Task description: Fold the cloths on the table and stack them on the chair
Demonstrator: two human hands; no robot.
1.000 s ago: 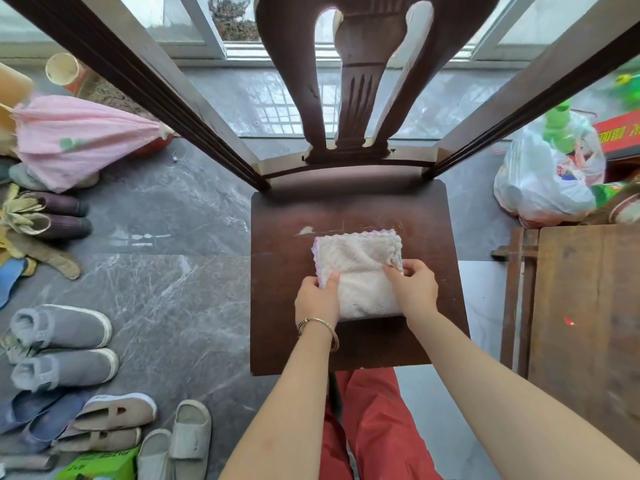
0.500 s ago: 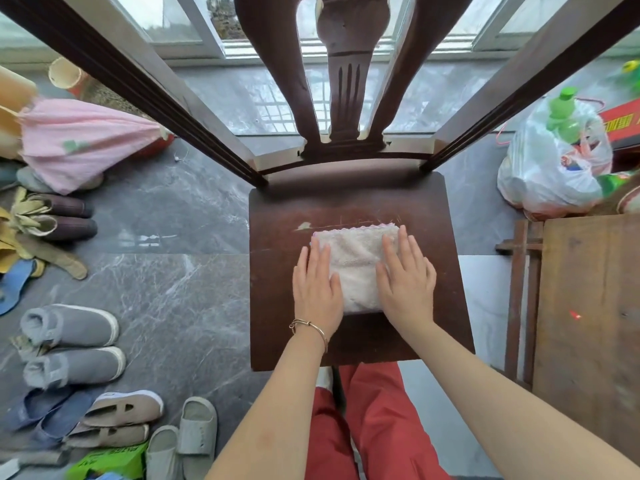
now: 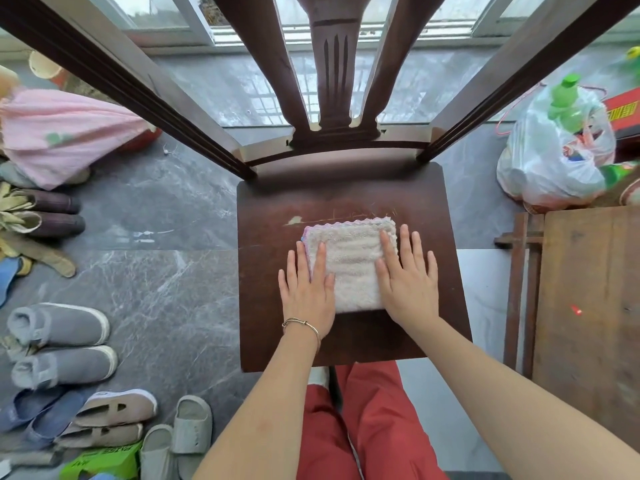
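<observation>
Floor (image 3: 156, 289): grey marbled tile, running under everything in front of you. Chair (image 3: 270, 202): dark wood, carved back facing you, seat directly below your arms, scuffed at the far left of the seat. Table (image 3: 588, 306): worn brown wood, at your right edge, just beside the chair. Trousers (image 3: 374, 427): red, your legs, showing below the near seat edge. Plastic bag (image 3: 540, 168): white, stuffed, on the floor at far right, with a green bottle (image 3: 562, 102) standing out of the top. Pink fabric (image 3: 62, 133): a bundled shape on the floor at far left. Shoes (image 3: 59, 327): grey slippers, with other pairs in rows along the left side. Cloths (image 3: 349, 265): a folded stack lying flat in the middle of the chair seat, cream on top, pink and blue edges peeking out at its far left corner. Left hand (image 3: 308, 292): palm down, fingers straight and slightly spread, pressing the stack's left edge, outer fingers on bare seat. Right hand (image 3: 408, 289): likewise flat and spread, pressing the right edge, outer fingers over the seat. Bracelet (image 3: 301, 323): thin metal, on your left wrist. Red dot (image 3: 576, 310): a small light spot on the table.
</observation>
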